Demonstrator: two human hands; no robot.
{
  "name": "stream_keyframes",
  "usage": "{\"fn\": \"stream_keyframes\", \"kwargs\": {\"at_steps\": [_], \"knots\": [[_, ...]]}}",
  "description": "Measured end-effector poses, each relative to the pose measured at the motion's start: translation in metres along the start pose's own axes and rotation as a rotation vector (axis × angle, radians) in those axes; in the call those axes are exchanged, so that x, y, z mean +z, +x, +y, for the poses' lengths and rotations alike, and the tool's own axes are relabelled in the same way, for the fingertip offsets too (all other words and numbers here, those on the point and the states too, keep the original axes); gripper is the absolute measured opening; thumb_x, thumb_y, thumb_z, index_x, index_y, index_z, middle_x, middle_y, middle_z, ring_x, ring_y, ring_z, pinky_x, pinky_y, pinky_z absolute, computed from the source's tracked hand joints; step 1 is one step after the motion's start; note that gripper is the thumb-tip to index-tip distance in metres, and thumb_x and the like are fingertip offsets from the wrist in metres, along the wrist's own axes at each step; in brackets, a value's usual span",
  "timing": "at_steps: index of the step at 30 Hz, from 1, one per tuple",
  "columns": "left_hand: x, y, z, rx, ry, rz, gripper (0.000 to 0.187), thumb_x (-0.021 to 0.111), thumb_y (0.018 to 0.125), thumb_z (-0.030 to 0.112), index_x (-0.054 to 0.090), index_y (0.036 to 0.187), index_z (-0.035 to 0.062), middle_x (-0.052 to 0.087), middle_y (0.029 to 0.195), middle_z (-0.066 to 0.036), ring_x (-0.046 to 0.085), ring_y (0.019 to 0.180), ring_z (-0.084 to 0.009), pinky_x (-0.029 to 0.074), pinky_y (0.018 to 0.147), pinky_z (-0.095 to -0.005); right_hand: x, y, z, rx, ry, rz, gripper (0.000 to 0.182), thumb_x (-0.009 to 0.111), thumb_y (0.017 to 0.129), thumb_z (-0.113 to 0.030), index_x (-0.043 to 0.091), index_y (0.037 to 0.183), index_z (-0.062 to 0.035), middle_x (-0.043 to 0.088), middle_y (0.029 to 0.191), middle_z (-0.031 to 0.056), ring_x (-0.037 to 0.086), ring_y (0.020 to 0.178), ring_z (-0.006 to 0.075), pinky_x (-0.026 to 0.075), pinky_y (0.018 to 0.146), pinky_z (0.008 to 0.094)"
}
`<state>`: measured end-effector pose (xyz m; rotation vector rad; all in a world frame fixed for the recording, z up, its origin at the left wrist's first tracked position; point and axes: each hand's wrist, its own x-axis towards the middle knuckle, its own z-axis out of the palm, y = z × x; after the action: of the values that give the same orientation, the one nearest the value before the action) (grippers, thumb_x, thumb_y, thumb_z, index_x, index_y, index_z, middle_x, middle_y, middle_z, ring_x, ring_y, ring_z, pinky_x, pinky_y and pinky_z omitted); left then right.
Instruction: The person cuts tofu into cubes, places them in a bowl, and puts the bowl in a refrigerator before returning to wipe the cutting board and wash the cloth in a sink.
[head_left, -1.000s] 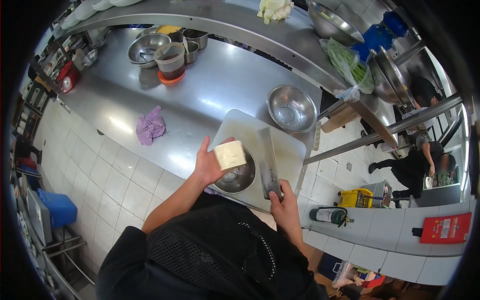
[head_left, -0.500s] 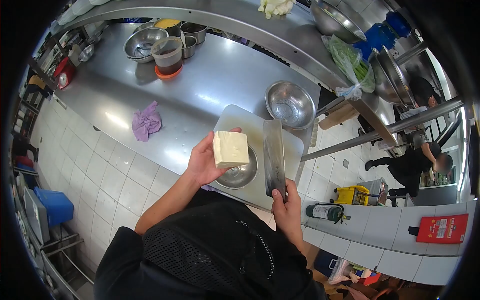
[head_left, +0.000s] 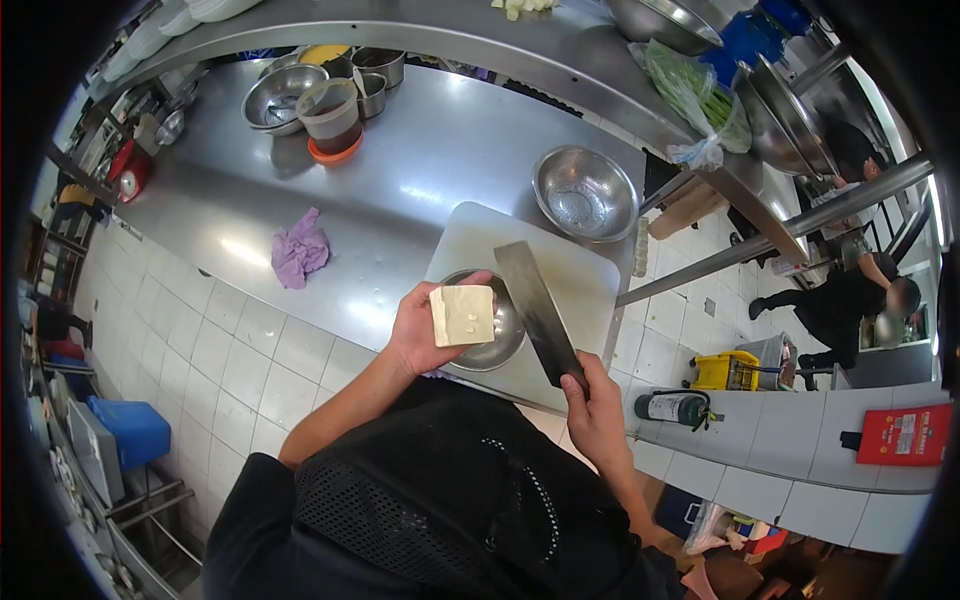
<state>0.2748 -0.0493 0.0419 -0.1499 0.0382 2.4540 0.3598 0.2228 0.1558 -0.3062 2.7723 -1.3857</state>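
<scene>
A pale, square tofu-like block (head_left: 463,316) rests on the palm of my left hand (head_left: 415,335), whose fingers curl round its far side. Below the block, a small metal bowl (head_left: 500,345) sits on the near part of a white cutting board (head_left: 590,290). My right hand (head_left: 597,405) grips the handle of a broad cleaver (head_left: 538,312). The blade points up and left, over the board and close to the block's right side, with a gap between them.
A larger metal bowl (head_left: 585,195) stands behind the board. A purple cloth (head_left: 300,249) lies on the steel table (head_left: 400,200). At the back are a plastic tub (head_left: 330,115) and several metal containers. A person (head_left: 835,310) in black stands far right.
The cleaver has tilted, its tip swinging left toward the block. My left hand and the block sit slightly lower, and the block's top faces the camera more. The view has shifted a little.
</scene>
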Motion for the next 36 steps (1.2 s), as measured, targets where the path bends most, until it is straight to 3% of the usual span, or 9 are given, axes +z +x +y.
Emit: {"fn": "stream_keyframes", "kwargs": {"at_steps": [2, 6, 10, 12, 14, 21, 31, 36], "knots": [[0.000, -0.002, -0.009, 0.096, -0.088, -0.022, 0.073, 0.045, 0.101, 0.049, 0.043, 0.156, 0.0008, 0.062, 0.138, -0.023, 0.058, 0.130, -0.0386, 0.041, 0.115, -0.0561, 0.006, -0.001, -0.003, 0.118, 0.056, 0.020, 0.024, 0.062, 0.101, -0.007, 0.059, 0.122, 0.0012, 0.066, 0.091, 0.0241, 0.067, 0.079, 0.0388, 0.051, 0.071, 0.0413], [0.007, -0.001, -0.020, 0.095, -0.059, -0.041, 0.075, 0.043, 0.103, 0.055, 0.042, 0.156, 0.0017, 0.060, 0.142, -0.022, 0.055, 0.135, -0.0370, 0.040, 0.117, -0.0538, 0.015, -0.001, -0.006, 0.106, 0.098, 0.040, 0.026, 0.064, 0.100, -0.007, 0.058, 0.124, 0.0011, 0.066, 0.090, 0.0246, 0.068, 0.079, 0.0367, 0.051, 0.072, 0.0417], [0.012, 0.004, -0.019, 0.141, -0.035, 0.024, 0.077, 0.041, 0.105, 0.063, 0.042, 0.156, 0.0059, 0.055, 0.151, -0.016, 0.053, 0.139, -0.0354, 0.038, 0.120, -0.0526, 0.012, -0.005, -0.016, 0.135, 0.131, -0.039, 0.021, 0.064, 0.100, -0.007, 0.057, 0.119, 0.0013, 0.064, 0.088, 0.0259, 0.064, 0.079, 0.0438, 0.050, 0.071, 0.0446], [0.017, 0.008, -0.020, 0.199, 0.046, -0.067, 0.072, 0.046, 0.104, 0.059, 0.042, 0.155, 0.0084, 0.055, 0.151, -0.014, 0.053, 0.139, -0.0341, 0.039, 0.119, -0.0522, 0.013, -0.005, -0.016, 0.138, 0.093, -0.086, 0.020, 0.063, 0.100, -0.006, 0.056, 0.117, 0.0012, 0.064, 0.087, 0.0267, 0.063, 0.080, 0.0469, 0.050, 0.070, 0.0461], [0.006, 0.008, -0.018, 0.207, 0.085, -0.027, 0.070, 0.049, 0.103, 0.055, 0.043, 0.154, 0.0089, 0.056, 0.150, -0.014, 0.054, 0.138, -0.0338, 0.040, 0.118, -0.0521, 0.015, -0.005, -0.016, 0.166, 0.129, -0.132, 0.017, 0.062, 0.101, -0.006, 0.052, 0.113, 0.0004, 0.063, 0.088, 0.0282, 0.061, 0.084, 0.0518, 0.048, 0.071, 0.0495], [0.009, 0.014, -0.018, 0.243, 0.157, -0.003, 0.070, 0.055, 0.098, 0.042, 0.039, 0.158, 0.0104, 0.055, 0.148, -0.014, 0.051, 0.141, -0.0339, 0.040, 0.118, -0.0516, 0.019, -0.002, -0.021, 0.152, 0.094, -0.158, 0.016, 0.059, 0.101, -0.006, 0.049, 0.112, -0.0005, 0.063, 0.089, 0.0281, 0.060, 0.087, 0.0529, 0.046, 0.070, 0.0538], [0.012, 0.015, -0.018, 0.276, 0.268, 0.046, 0.071, 0.055, 0.098, 0.040, 0.036, 0.158, 0.0062, 0.053, 0.149, -0.016, 0.051, 0.140, -0.0337, 0.043, 0.117, -0.0522, 0.020, 0.000, -0.025, 0.149, 0.056, -0.185, 0.017, 0.058, 0.102, -0.007, 0.046, 0.111, -0.0007, 0.062, 0.089, 0.0289, 0.060, 0.087, 0.0539, 0.045, 0.070, 0.0555], [0.028, 0.017, -0.017, 0.305, 0.503, 0.034, 0.077, 0.059, 0.095, 0.038, 0.033, 0.159, 0.0039, 0.054, 0.147, -0.017, 0.052, 0.139, -0.0319, 0.044, 0.117, -0.0493, 0.018, 0.002, -0.028, 0.179, 0.027, -0.223, 0.020, 0.057, 0.102, -0.007, 0.042, 0.115, -0.0012, 0.062, 0.087, 0.0309, 0.059, 0.085, 0.0561, 0.044, 0.070, 0.0586]]}}
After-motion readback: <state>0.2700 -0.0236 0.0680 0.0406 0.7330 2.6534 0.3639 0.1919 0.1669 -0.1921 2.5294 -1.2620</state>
